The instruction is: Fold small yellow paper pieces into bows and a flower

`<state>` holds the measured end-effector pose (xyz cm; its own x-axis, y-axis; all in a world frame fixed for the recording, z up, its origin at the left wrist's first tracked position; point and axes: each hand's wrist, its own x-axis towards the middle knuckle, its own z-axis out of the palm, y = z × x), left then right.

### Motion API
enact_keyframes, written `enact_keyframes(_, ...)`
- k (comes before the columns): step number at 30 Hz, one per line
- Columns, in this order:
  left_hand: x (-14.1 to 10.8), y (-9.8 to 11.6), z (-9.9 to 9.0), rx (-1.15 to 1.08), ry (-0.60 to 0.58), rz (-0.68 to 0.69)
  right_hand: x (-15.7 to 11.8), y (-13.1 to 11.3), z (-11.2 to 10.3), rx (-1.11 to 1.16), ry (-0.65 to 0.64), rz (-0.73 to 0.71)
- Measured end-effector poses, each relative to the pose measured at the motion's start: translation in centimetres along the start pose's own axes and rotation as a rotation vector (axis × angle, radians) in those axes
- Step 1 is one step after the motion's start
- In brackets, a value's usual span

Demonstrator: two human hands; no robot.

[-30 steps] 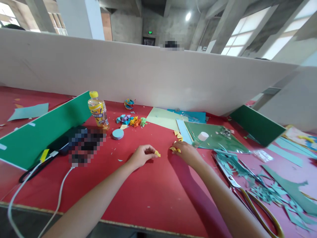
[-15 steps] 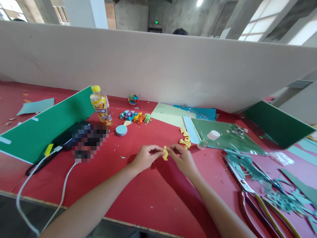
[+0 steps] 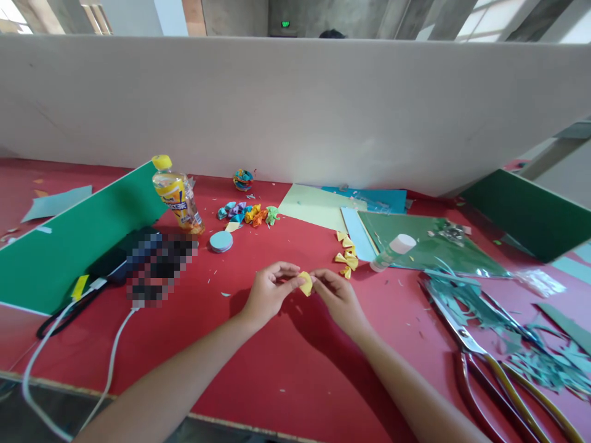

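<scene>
A small piece of yellow paper [image 3: 305, 283] is pinched between my two hands above the red table. My left hand [image 3: 272, 292] grips its left side between thumb and fingers. On the right edge, the fingertips of my right hand [image 3: 339, 298] close on it. Several folded yellow paper pieces [image 3: 347, 258] lie just beyond my right hand. A glue bottle with a white cap [image 3: 392, 252] lies or leans to their right. Farther back on the left is a row of crumpled coloured paper pieces [image 3: 249, 213], with a round stack of light-blue paper discs [image 3: 221, 241] in front.
Large scissors [image 3: 468, 338] and shredded teal paper [image 3: 530, 363] cover the right side. At the left stand a drink bottle [image 3: 178, 197], a dark device [image 3: 127, 252] and a white cable [image 3: 115, 344]. Paper sheets [image 3: 314, 206] lie at the back, before a white partition [image 3: 295, 111].
The yellow paper has turned in my fingers and now shows a flatter, rounder face. Both hands stay nearly in place. The camera view has tilted slightly downward.
</scene>
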<state>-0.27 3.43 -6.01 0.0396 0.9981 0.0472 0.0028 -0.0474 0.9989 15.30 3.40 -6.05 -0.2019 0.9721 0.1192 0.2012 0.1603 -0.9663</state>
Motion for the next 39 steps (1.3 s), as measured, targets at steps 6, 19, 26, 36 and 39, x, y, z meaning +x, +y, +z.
enact_keyframes(6, 0.0, -0.3, -0.3, 0.126, -0.068, 0.036, 0.2, -0.2, -0.1, 0.068, -0.045, 0.038)
enact_keyframes(19, -0.3, 0.7, -0.8, 0.418, -0.264, 0.13, 0.6, 0.8, -0.9, -0.04, -0.118, 0.021)
enact_keyframes(26, -0.3, 0.8, -0.7, 0.38, -0.309, 0.093, 0.6, 0.5, -1.1, -0.089, -0.109, -0.018)
enact_keyframes(36, 0.2, 0.5, -0.8, 0.329, -0.273, 0.153, 0.3, 0.6, -0.5, -0.144, -0.051, -0.019)
enact_keyframes(39, 0.1, 0.5, -0.6, 0.305, -0.28, 0.104, 0.2, 0.5, -0.5, -0.145, -0.049, -0.022)
